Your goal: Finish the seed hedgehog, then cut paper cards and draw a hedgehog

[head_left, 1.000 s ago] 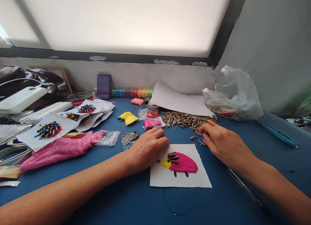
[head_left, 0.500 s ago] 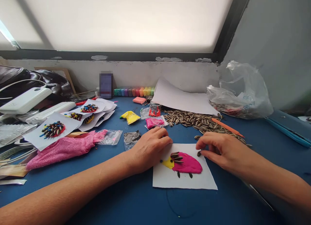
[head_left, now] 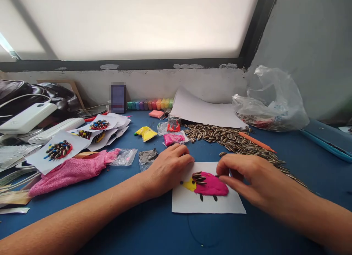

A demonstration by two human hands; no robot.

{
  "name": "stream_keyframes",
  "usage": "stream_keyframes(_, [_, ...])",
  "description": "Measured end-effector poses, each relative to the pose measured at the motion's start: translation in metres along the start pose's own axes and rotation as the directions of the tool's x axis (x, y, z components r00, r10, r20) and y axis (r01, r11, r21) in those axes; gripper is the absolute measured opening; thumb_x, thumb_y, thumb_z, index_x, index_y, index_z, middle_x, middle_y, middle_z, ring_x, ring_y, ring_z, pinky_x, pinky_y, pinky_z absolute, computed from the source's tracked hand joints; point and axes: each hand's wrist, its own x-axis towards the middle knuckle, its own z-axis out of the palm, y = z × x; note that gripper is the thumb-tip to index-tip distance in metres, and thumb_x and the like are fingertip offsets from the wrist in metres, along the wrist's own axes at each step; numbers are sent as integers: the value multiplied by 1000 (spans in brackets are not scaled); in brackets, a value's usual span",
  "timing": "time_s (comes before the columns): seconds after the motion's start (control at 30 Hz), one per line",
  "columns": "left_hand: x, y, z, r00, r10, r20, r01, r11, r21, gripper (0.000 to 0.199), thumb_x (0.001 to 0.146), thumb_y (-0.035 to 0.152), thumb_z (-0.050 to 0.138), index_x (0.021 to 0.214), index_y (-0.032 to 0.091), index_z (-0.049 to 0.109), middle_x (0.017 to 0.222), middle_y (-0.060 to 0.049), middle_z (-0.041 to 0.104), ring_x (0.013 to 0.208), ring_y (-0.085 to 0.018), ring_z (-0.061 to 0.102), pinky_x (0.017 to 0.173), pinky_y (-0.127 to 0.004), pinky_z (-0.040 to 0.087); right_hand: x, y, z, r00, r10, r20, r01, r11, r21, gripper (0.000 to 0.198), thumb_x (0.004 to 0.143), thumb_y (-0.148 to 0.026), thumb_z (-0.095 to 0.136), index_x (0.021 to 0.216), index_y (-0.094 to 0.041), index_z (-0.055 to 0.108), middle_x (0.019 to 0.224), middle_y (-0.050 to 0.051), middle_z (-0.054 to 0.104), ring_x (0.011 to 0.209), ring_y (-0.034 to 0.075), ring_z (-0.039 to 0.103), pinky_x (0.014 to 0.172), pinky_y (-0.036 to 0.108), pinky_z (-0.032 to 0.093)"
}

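Observation:
A white paper card (head_left: pixel 187 206) lies on the table, bearing a hedgehog-like figure with a magenta clay body (head_left: pixel 213 187) and a yellow clay head (head_left: pixel 189 184). Several striped sunflower seeds (head_left: pixel 198 178) stick out of the body near the head, and dark seeds form the legs. My left hand (head_left: pixel 173 167) rests over the card's upper left edge, fingers lying loosely bent with nothing pinched in them. Above the right part of the clay body, my right hand (head_left: pixel 242 174) pinches a sunflower seed (head_left: pixel 217 176) between thumb and forefinger; the seed is mostly hidden.
A sunflower seed pile (head_left: pixel 220 135) spreads behind the card, with an orange pen-like tool (head_left: pixel 257 142) on it. Bagged yellow clay (head_left: pixel 146 133) and pink clay (head_left: pixel 174 138) lie behind my left hand. Finished cards (head_left: pixel 79 143) and a pink cloth (head_left: pixel 71 172) are at left; a plastic bag (head_left: pixel 275 104) is back right.
My right hand has moved left with the sunflower seed, from beside the card to over the magenta clay. My left hand stays on the card.

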Motion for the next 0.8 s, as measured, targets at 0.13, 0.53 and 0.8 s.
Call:
stream_keyframes(0.13, [0,-1,2,1000,-4,-5,4,1000,-1,27,97,10,40,99,14,67,96,-10,61,88,-21,53,79,-34,47,-4,-17,9,994,-111,-7,111,993,43,20,98,-26,54,82,-25,66,79,-2,67,69,14,60,62,27,44])
stream_keyframes(0.53, [-1,-1,3,1000,8,-27,-8,1000,-9,30,99,12,38,98,13,68,95,-10,60,86,-21,53,78,-34,48,-5,-21,39,971,-171,-167,166,985,-41,14,92,-13,61,82,-21,65,77,0,63,68,16,59,61,29,43])
stream_keyframes(0.8, [-1,-2,3,1000,5,-26,-5,1000,-10,29,99,12,39,98,13,68,95,-10,60,87,-21,53,80,-34,48,-5,-24,42,967,-184,-174,173,982,-76,17,94,-12,58,83,-20,67,77,1,63,69,17,61,61,29,44])
